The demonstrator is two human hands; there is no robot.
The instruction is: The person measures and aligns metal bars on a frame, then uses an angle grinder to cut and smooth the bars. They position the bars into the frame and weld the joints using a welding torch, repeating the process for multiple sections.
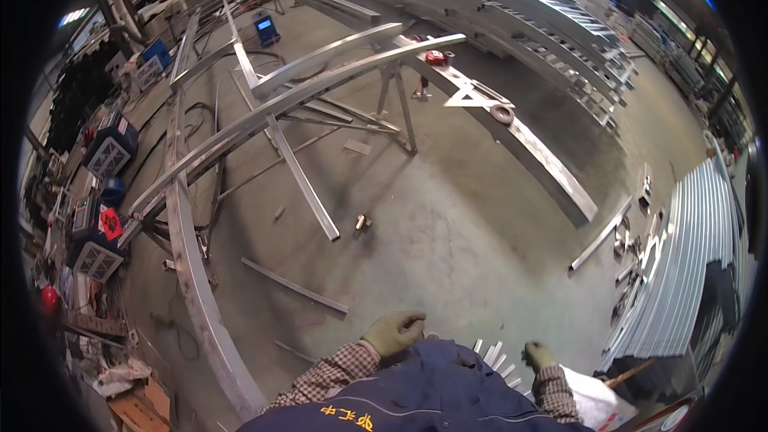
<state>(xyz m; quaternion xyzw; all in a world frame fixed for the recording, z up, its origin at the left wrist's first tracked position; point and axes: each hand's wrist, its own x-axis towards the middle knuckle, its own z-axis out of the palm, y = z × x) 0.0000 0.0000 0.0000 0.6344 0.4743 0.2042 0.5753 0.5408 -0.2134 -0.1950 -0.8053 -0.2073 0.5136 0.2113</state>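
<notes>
The left hand [394, 332], in a greenish work glove, is curled in a loose fist just above the chest of a blue jacket; whether it grips anything cannot be told. The right hand [538, 354], gloved alike, closes by a fan of short metal strips [496, 356], though a firm hold on them cannot be told. About five pale, flat strips show, held close to the body between the hands, their long axes pointing up and away toward the concrete floor [448, 224]. Ahead stands a curved steel frame [264, 112].
</notes>
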